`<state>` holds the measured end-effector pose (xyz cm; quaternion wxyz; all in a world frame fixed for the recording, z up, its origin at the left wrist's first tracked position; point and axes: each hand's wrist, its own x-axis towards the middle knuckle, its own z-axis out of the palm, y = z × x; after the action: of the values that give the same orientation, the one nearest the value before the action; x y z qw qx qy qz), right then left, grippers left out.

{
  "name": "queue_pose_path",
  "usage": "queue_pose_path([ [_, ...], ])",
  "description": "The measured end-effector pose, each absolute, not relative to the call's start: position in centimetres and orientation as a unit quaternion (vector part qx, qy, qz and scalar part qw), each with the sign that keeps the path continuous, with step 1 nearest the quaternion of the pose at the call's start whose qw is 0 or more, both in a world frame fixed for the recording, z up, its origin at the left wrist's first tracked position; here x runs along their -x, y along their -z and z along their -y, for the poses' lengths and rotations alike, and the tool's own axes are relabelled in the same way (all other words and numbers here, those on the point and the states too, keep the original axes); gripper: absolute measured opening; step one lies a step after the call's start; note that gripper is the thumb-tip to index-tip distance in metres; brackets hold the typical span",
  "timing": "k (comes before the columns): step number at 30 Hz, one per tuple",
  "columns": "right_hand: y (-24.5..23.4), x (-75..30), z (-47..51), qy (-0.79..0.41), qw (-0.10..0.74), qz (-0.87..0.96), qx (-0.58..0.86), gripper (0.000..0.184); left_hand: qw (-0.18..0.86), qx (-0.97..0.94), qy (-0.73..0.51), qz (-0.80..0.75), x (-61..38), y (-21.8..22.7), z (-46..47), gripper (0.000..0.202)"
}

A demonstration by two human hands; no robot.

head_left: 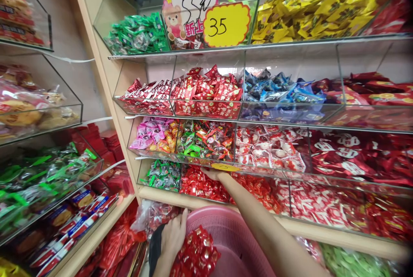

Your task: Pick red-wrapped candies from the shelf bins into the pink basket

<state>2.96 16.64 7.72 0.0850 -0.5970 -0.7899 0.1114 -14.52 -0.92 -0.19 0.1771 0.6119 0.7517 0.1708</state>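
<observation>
My left hand [173,235] is at the left rim of a pink plastic basket [227,225], thumb along the edge and the other fingers mostly out of sight; it appears to grip the rim. Inside the basket, on the left, lies a heap of shiny red wrapped candies [197,253]. My right hand [213,174] reaches over the front of the lowest clear bin, just above red wrapped candies [201,184]. Its fingers are partly hidden, so whether they hold any candy is unclear. A small yellow price tag [225,167] hangs directly above this hand.
Clear bins of wrapped sweets fill the shelves, including green candies [137,32] and yellow packets [309,10]. A yellow price sign [226,25] stands up top. A wooden post [103,75] separates the left shelves. Bagged goods [355,260] lie below the wooden ledge [322,234].
</observation>
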Motion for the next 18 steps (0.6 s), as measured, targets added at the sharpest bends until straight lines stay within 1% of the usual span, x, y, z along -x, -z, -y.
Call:
queue_pose_path([
  [3,-7.6,-2.7,-16.6,-0.125,0.059,0.8,0.584,0.073,0.17,-0.614,-0.17,-0.752,14.5,0.3,0.9,0.069],
  [5,-7.4,-2.8,-16.5,-0.125,0.048,0.806,0.576,0.072,0.168,-0.614,-0.17,-0.752,14.5,0.5,0.9,0.069],
  [10,-7.2,-3.5,-15.4,-0.097,0.049,0.825,0.554,0.062,0.164,-0.607,-0.167,-0.759,14.5,1.1,1.0,0.067],
  [18,-6.6,-4.2,-13.0,-0.061,0.037,0.827,0.558,0.058,0.157,-0.609,-0.17,-0.758,14.5,0.9,1.3,0.066],
])
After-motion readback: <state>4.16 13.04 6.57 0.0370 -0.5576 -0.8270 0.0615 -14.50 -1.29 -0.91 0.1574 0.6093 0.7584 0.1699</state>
